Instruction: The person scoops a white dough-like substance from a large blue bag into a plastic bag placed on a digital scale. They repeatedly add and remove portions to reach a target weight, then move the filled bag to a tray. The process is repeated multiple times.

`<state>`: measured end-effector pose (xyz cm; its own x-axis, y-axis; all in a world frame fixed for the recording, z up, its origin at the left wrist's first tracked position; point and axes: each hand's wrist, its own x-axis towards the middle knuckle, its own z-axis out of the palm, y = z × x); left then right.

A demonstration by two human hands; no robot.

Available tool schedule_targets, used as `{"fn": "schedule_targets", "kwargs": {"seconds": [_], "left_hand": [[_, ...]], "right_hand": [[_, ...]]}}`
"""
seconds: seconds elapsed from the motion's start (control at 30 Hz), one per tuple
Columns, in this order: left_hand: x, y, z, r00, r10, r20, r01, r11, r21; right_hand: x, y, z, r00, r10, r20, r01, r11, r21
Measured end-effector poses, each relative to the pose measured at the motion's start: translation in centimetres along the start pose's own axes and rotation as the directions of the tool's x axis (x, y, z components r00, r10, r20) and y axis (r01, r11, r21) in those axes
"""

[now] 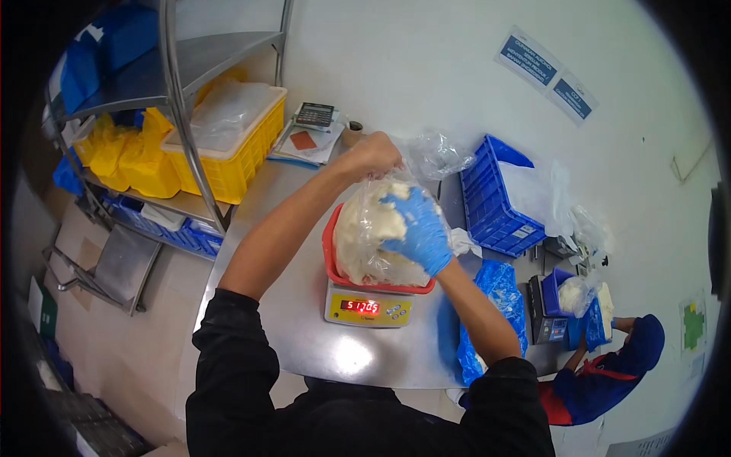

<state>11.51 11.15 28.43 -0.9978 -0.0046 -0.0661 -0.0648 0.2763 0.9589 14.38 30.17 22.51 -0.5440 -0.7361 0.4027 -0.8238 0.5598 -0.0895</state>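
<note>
My bare left hand grips the gathered top edge of a clear plastic bag. A large pale, soft, dough-like mass fills the bag. In a blue glove, my right hand lies against the mass on its right side, thumb and fingers around a lump of it. Pale residue sticks to the glove's fingertips. Beneath the bag is a red plastic basin, resting on a yellow-fronted digital scale with lit red digits. The basin's inside is mostly hidden.
The steel table holds a blue crate, a blue plastic bag and papers with a calculator. Left stands a metal rack with yellow crates. At right, a co-worker works beside another scale.
</note>
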Motion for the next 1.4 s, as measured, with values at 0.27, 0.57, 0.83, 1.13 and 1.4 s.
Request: {"fn": "schedule_targets", "kwargs": {"seconds": [0.27, 0.57, 0.83, 1.13, 1.4], "left_hand": [[-2.9, -0.5, -0.5, 0.988, 0.152, -0.019, -0.149, 0.983, 0.11], [-3.8, -0.2, -4.0, 0.935, 0.217, -0.281, -0.213, 0.976, 0.045], [-21.6, -11.6, -4.6, 0.829, 0.165, -0.534, -0.33, 0.916, -0.23], [-35.4, -28.2, 10.3, 0.8, -0.594, -0.081, 0.544, 0.776, -0.318], [-19.1, -25.6, 29.7, 0.859, -0.337, 0.386, 0.44, 0.87, -0.22]], "right_hand": [[4.1, 2.5, 5.4, 0.925, -0.143, 0.353, 0.13, 0.99, 0.06], [8.1, 5.8, 6.6, 0.892, -0.104, 0.44, 0.094, 0.995, 0.044], [-5.1, 1.5, -4.3, 0.977, -0.117, 0.177, 0.017, 0.876, 0.483], [-31.5, 13.5, -5.6, 0.66, 0.686, 0.305, -0.479, 0.073, 0.875], [-37.3, 22.3, 0.2, 0.617, 0.635, 0.465, -0.495, -0.146, 0.857]]}}
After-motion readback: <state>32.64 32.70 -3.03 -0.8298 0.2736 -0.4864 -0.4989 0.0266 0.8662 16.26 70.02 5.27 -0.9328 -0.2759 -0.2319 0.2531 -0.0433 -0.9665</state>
